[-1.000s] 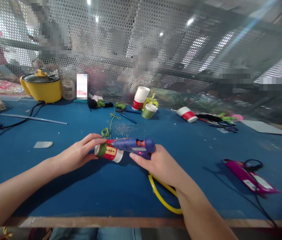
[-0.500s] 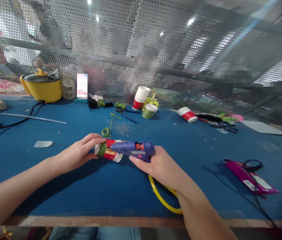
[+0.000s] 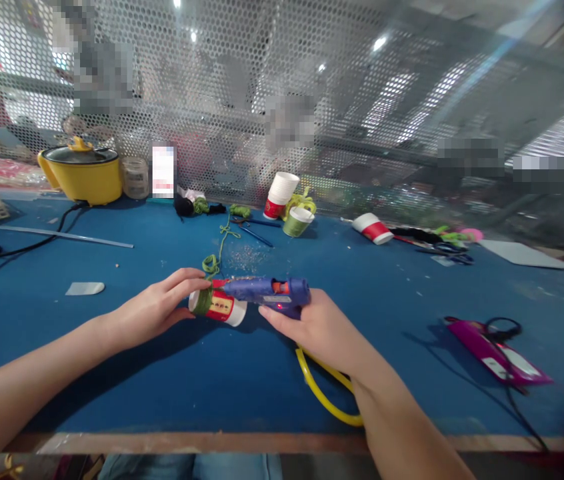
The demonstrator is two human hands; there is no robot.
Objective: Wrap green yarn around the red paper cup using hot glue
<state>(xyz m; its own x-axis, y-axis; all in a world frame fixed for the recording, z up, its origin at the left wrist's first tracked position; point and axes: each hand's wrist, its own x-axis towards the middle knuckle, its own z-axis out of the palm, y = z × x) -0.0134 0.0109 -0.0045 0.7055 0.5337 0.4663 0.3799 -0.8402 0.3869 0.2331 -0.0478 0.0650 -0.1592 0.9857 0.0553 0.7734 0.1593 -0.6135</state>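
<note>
Glue gun (image 3: 267, 293) shifted slightly, clamped in right hand (image 3: 319, 330); left hand (image 3: 162, 305) pinches cup (image 3: 221, 307) at yarn-wrapped end.

- The glue gun (image 3: 252, 291) is moulded in smooth plastic.
- The held cup (image 3: 221, 307) is made of paper, banded by rough, fibrous yarn (image 3: 203, 302).
- The screen (image 3: 222, 87) is formed of perforated metal.
- The pot (image 3: 89, 183) is finished in glossy yellow.
- The tabletop (image 3: 187, 393) is surfaced mostly matt.

The small red and white paper cup (image 3: 222, 307), partly wrapped in green yarn (image 3: 203, 301), lies sideways under the blue plastic glue gun (image 3: 267, 293).
</note>
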